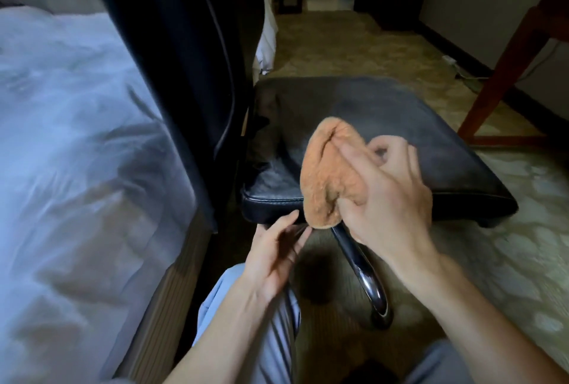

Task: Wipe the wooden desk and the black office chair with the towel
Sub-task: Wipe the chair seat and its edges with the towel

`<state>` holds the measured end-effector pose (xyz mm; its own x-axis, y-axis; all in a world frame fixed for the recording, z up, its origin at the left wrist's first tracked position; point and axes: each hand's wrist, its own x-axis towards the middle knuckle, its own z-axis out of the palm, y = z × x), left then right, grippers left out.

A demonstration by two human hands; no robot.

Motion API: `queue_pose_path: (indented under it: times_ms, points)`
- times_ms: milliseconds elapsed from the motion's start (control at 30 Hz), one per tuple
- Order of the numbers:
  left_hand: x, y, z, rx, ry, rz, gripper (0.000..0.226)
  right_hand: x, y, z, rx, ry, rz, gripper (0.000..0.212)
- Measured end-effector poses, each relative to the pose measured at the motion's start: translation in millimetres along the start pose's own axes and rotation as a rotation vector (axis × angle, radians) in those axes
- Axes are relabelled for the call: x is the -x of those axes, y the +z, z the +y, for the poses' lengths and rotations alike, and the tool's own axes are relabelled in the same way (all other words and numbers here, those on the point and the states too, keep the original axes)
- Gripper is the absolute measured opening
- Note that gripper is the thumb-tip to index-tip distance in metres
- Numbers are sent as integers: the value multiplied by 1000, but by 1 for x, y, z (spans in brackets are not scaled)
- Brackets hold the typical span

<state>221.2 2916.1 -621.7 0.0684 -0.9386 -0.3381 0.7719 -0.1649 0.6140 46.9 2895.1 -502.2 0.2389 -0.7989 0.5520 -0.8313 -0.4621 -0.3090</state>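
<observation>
The black office chair fills the middle of the view: its seat (385,124) lies flat and its tall backrest (181,44) rises at the left. An orange towel (329,174), bunched up, hangs over the near edge of the seat. My right hand (388,195) grips the towel from the right, fingers curled into the cloth. My left hand (274,257) is below the seat's near left corner, fingers straight, their tips close to the towel's lower end. A wooden desk leg (508,57) slants at the upper right; the desk top is out of view.
A bed with white bedding (70,143) runs along the left, close to the chair's backrest. A chrome chair-base leg with a caster (366,282) sticks out toward me. My knees in grey trousers (255,322) are at the bottom. Patterned carpet (508,260) lies right and beyond.
</observation>
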Motion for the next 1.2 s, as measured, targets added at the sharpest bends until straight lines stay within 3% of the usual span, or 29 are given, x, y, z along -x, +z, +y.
queue_pose_path:
  times_ms: [167,300,400,467,600,767,800,900,1100,1200]
  points:
    - [8,11,-3,20,69,64,55,-17,24,-27,120,-192,-106,89]
    - [10,17,-2,123,66,137,58,-44,43,-58,283,-302,-232,88]
    - [11,20,-2,179,20,155,36,-56,50,-79,358,-387,-405,71]
    - [13,21,-1,195,17,163,34,-63,46,-88,386,-452,-542,60]
    - [19,24,3,136,76,151,34,-91,20,-93,390,-457,-786,62]
    - [19,13,13,153,-20,138,17,-103,18,-83,362,-448,-587,61]
    - [18,7,16,160,-33,137,12,-102,22,-85,352,-445,-612,62]
    - [16,-5,23,165,-42,165,29,-87,36,-85,373,-506,-779,69]
    - [24,-12,28,229,-54,120,13,-106,10,-86,476,-587,-1044,61]
    - [23,-14,27,259,-47,148,20,-125,-4,-81,466,-559,-881,63]
